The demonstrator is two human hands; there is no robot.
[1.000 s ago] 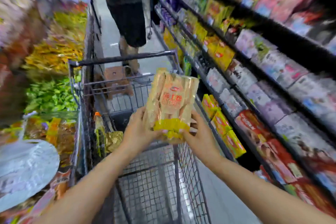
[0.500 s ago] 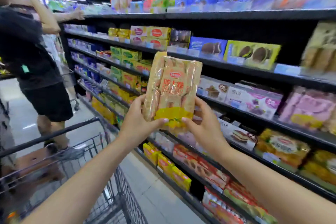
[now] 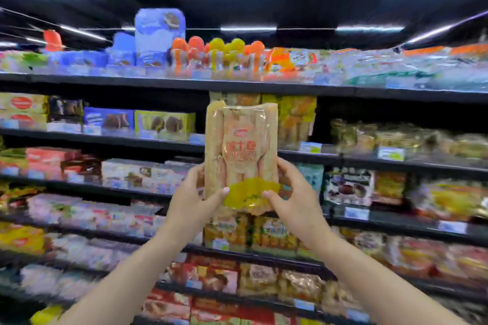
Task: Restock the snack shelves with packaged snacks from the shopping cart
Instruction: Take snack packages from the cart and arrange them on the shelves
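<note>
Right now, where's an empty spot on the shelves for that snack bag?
A dark gap shows on the second shelf, between the yellow packets and the brown bags. Top shelf and lower shelves look packed.

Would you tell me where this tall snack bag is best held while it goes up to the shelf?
Probably by its lower side edges, one hand from each side, as the left hand and right hand hold the snack bag now: it stands upright, tall and narrow, leaving its top free.

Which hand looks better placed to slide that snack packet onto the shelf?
Probably the right hand. Both hands grip the snack packet, but the matching yellow packets stand just right of it, nearer that side. The left hand would have to reach across.
</note>
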